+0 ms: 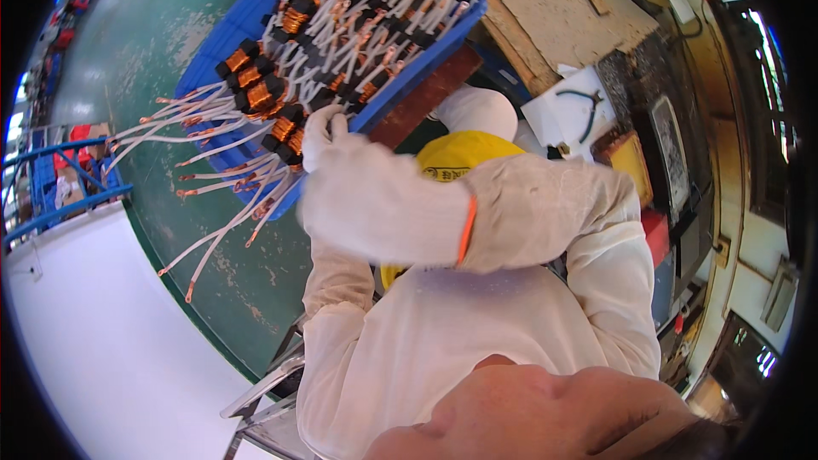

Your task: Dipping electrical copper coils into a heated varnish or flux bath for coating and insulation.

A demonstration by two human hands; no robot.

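Note:
My right hand (366, 200), in a white glove with an orange hem, reaches across my body to the left and is blurred by motion. It covers most of my left hand, whose sleeve (339, 279) comes up beneath it. Curled gloved fingers (322, 132) show at the near side of a blue bin (426, 68), beside a copper-wound coil (285, 129) with black ends. Which hand these fingers belong to, and whether they grip anything, I cannot tell. More coils (256, 89) fill the bin, their white leads (204, 115) with copper tips hanging over its left edge.
A yellow round object (469, 149) is by my knees. On the right are a wooden board (579, 8), a white sheet (567, 111) with a dark cable on it, and dark equipment. A white tabletop (111, 315) lies at lower left, near a blue rack (68, 175).

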